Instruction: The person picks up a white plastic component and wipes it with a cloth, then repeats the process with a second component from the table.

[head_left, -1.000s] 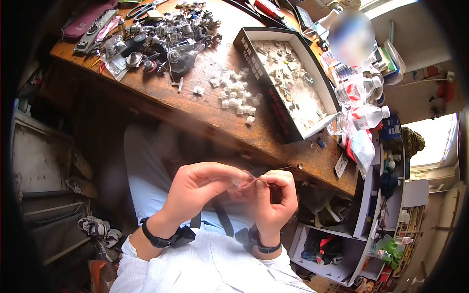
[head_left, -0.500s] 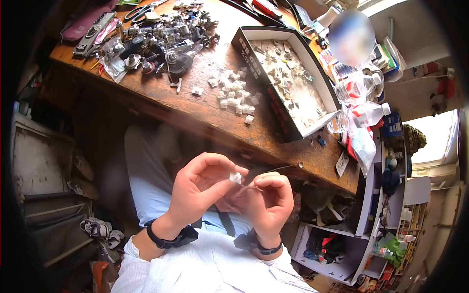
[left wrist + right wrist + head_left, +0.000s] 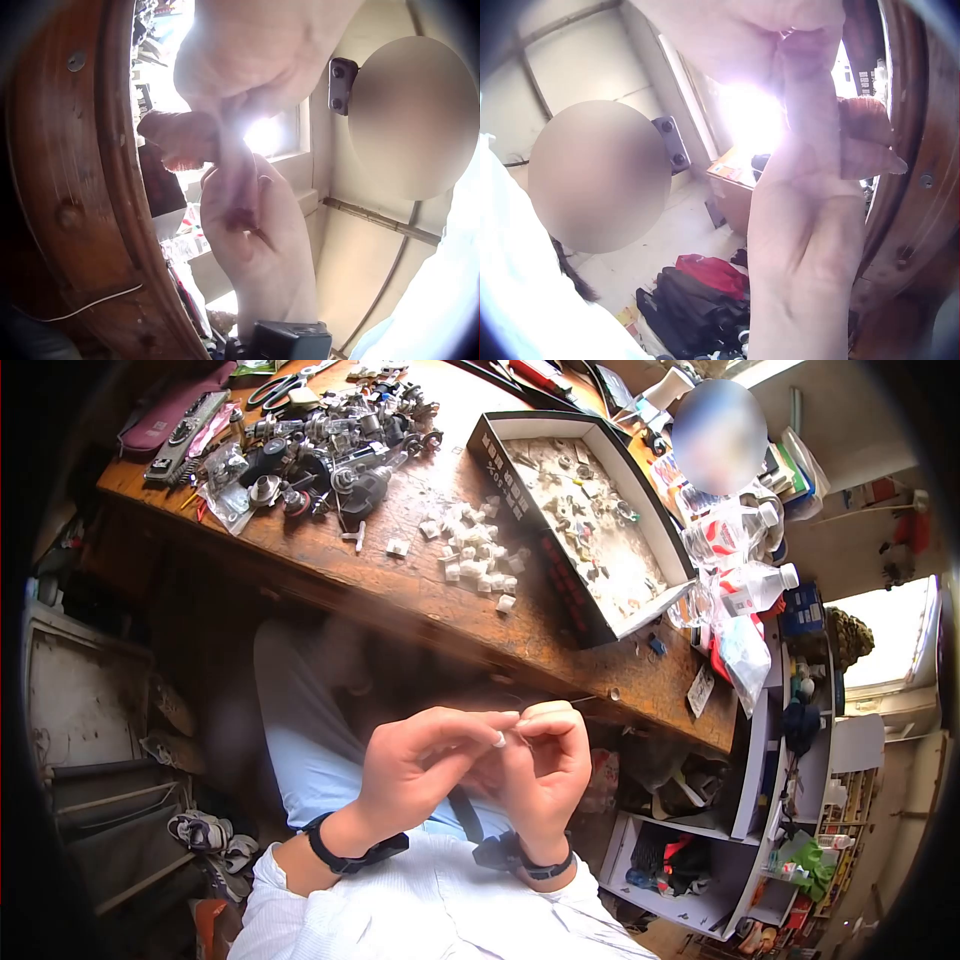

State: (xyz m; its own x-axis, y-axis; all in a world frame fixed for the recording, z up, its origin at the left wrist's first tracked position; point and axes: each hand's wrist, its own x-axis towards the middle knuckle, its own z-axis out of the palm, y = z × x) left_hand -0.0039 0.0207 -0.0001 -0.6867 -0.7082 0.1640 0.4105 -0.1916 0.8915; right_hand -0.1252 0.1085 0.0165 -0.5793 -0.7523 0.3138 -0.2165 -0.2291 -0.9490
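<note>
In front of the white shirt, both hands meet at their fingertips in the head view. My left hand (image 3: 415, 760) pinches a small white plastic piece (image 3: 499, 740) between thumb and forefinger, mostly covered by the fingers. My right hand (image 3: 548, 775) has its thumb and forefinger pinched together right beside it, with a small thin piece (image 3: 519, 732) showing at the tips; its kind I cannot tell. Both wrist views show the fingers from below, the white piece hidden. On the table beyond lies a pile of similar white plastic pieces (image 3: 478, 555).
The wooden table (image 3: 400, 595) has its near edge just beyond the hands. A black-sided open box (image 3: 555, 565) of small parts stands to the right, near plastic bottles (image 3: 750, 590). A heap of metal and clear parts (image 3: 335, 455) lies at the left, with scissors (image 3: 280, 390) behind.
My hands drew slightly apart, showing the white piece in the left fingers, then came together again at the fingertips. The table's things have stayed in place.
</note>
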